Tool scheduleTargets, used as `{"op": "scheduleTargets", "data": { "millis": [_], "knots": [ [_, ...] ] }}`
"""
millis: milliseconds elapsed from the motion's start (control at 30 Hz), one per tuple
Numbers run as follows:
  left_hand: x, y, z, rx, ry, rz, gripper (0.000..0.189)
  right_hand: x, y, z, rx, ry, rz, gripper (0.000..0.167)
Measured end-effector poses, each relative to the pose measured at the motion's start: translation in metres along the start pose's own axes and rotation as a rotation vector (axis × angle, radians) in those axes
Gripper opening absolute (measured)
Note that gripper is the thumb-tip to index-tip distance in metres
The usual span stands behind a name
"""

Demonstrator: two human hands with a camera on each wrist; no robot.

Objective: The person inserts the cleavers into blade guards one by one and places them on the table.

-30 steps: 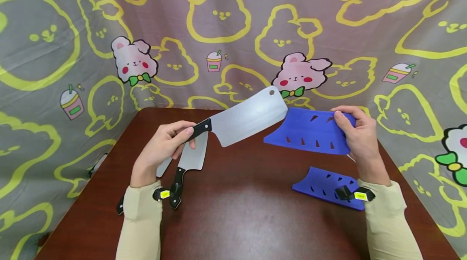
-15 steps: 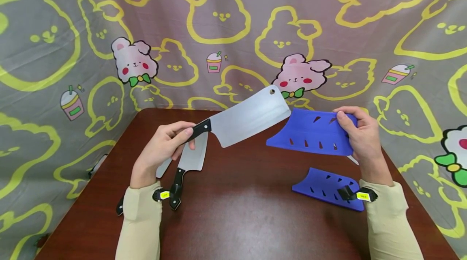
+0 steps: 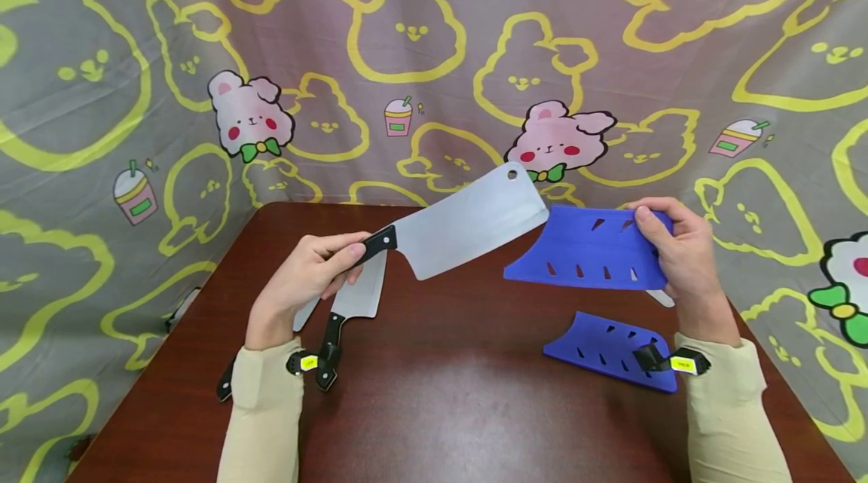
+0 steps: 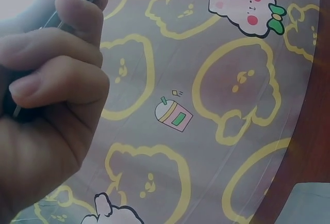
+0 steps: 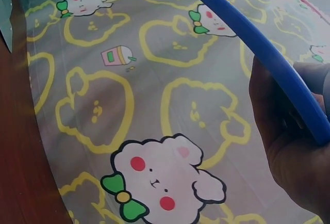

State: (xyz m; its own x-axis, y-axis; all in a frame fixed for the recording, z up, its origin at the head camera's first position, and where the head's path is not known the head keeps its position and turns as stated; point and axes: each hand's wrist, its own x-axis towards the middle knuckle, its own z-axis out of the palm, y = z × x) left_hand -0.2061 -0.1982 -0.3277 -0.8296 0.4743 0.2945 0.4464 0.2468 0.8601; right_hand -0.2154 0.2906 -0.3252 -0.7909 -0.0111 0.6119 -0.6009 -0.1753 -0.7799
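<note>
Right now, with twelve o'clock at the top of the head view, we hold a broad silver steel cleaver with a black riveted handle [image 3: 468, 223] up in our left hand [image 3: 319, 268], whose fingers curl round that handle, thumb on the near side. Its blade, pierced by a round hole, points between two and three o'clock. Just past three o'clock from it, our right hand [image 3: 681, 249] pinches a blue plastic sheath with triangular slots [image 3: 576, 246] by its right end, thumb in front and fingers behind. The sheath's concave edge faces the blade, close by; we cannot tell whether they touch. On the dark reddish-brown table [image 3: 461, 400], toward four o'clock, lies a similar blue slotted sheath [image 3: 590, 336], partly covered by our right wrist camera [image 3: 686, 362]. At eight o'clock from the raised cleaver, we see a second black-handled cleaver [image 3: 362, 294] lying, its handle toward seven. Beside it, a grey blade strip [image 3: 305, 315] shows past our left wrist. Behind everything hangs a grey curtain with yellow outlined figures [image 3: 441, 99].
</note>
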Motion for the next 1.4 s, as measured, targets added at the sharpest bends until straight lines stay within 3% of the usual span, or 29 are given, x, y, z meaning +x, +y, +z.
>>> {"op": "scheduleTargets", "data": {
  "millis": [300,433,600,933,1133,1233,1400],
  "knots": [
    [-0.001,0.001,-0.001,0.034,-0.081,-0.076,0.024,-0.004,-0.012,-0.007,0.02,-0.005,-0.011,0.019],
    [-0.005,0.002,-0.004,0.064,-0.081,-0.113,0.028,-0.003,-0.016,-0.007,-0.015,-0.048,-0.003,0.018],
    [-0.008,0.002,-0.006,0.081,-0.098,-0.115,0.03,-0.003,-0.018,-0.008,-0.056,-0.101,0.002,0.018],
    [-0.012,0.007,-0.002,0.167,-0.22,-0.159,0.031,-0.005,-0.021,-0.006,-0.116,-0.103,0.027,0.02],
    [-0.014,0.011,-0.003,0.167,-0.273,-0.147,0.033,-0.004,-0.022,-0.002,-0.139,-0.148,0.03,0.022],
    [-0.011,0.014,0.002,0.183,-0.262,-0.125,0.028,-0.004,-0.018,-0.001,-0.171,-0.152,0.041,0.022],
    [-0.004,0.015,0.01,0.212,-0.22,-0.094,0.022,-0.002,-0.01,-0.001,-0.106,-0.101,0.034,0.023]
  ]
}}
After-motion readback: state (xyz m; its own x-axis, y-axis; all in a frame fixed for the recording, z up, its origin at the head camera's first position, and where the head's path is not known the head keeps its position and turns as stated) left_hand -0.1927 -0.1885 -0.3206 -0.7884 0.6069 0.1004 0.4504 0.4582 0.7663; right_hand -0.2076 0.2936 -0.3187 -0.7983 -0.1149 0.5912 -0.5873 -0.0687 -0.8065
